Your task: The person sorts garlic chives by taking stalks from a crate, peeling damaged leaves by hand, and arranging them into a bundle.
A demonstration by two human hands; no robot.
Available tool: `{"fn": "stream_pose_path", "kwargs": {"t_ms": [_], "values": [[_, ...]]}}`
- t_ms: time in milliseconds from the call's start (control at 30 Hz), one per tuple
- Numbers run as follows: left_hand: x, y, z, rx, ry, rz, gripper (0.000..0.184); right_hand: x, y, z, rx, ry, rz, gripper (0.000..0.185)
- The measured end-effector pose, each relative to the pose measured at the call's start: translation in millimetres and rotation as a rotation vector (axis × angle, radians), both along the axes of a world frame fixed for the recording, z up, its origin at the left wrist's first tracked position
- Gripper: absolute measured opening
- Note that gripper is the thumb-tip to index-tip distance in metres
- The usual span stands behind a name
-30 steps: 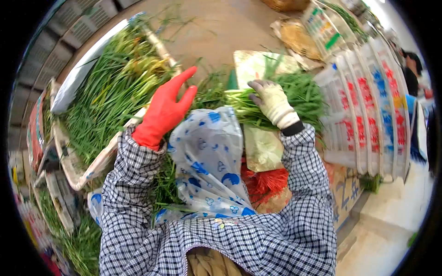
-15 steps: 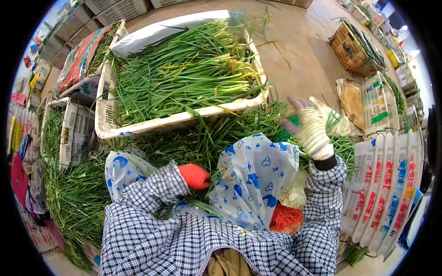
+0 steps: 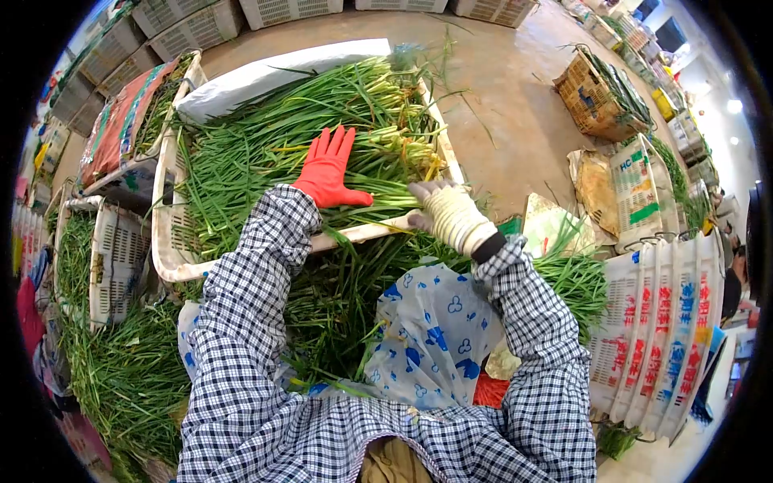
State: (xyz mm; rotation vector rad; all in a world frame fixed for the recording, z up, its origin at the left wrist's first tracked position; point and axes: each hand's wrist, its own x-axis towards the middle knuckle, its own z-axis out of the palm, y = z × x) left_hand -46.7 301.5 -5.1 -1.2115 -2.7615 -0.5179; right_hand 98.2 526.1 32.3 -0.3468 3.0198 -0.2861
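Note:
My left hand, in a red glove, lies flat with fingers spread on the green chives that fill a white plastic crate. At the crate's right front side is my right hand, in a striped cream glove with grey fingertips. Its fingers and thumb are apart, touching or just above the pale stem ends. Below the crate, a heap of loose chives spreads in front of me. A clear plastic sheet with blue prints covers part of my lap.
Stacked white crates with red and blue lettering stand at the right. More loose greens and a tilted crate are at the left. Red string lies near my right forearm. A brown basket stands farther back on the floor.
My left hand has moved from the loose heap up onto the chives in the crate, and its fingers have spread. My right hand has shifted left to the stem ends.

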Motion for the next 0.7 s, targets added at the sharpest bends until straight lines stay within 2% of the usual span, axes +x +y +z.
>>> {"fn": "stream_pose_path", "kwargs": {"t_ms": [133,200,267,300,333,400,467,567,633,700], "values": [[-3,2,2,-0.025,-0.043,-0.105,0.124,8,3,-5,-0.032,0.195,0.041,0.056],[4,1,6,0.103,-0.129,-0.164,0.122,8,0,6,-0.237,0.032,-0.130,0.056],[16,3,7,0.209,-0.089,-0.168,0.115,11,7,6,-0.446,0.191,-0.207,0.057],[25,5,21,0.150,-0.145,-0.163,0.111,8,14,-10,-0.642,0.207,-0.272,0.053],[31,7,29,0.090,-0.194,-0.165,0.107,8,16,-7,-0.592,0.242,-0.357,0.053],[41,11,29,0.090,-0.222,-0.195,0.087,11,17,0,-0.446,0.416,-0.386,0.054],[47,11,27,0.120,0.009,-0.248,0.083,13,19,-1,-0.417,0.479,-0.444,0.057],[42,6,7,0.179,-0.051,-0.354,0.081,10,23,-15,-0.514,0.532,-0.436,0.059],[45,6,7,0.213,-0.336,-0.284,0.078,13,23,-20,-0.518,0.514,-0.458,0.060],[46,7,13,0.159,-0.380,-0.266,0.077,14,21,-22,-0.550,0.516,-0.461,0.060]]}}
